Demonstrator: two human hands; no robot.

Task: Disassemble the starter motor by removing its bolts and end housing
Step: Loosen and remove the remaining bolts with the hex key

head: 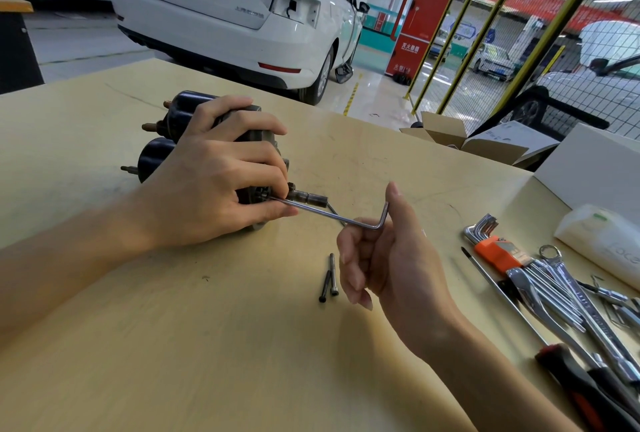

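Gripping the starter motor (pixel 180 141), the left hand (pixel 214 186) hides its housing; right hand (pixel 388 258) holds the hex key (pixel 332 215).

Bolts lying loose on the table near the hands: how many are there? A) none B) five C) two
C: two bolts lie side by side on the table, just beside the right hand, which holds the hex key.
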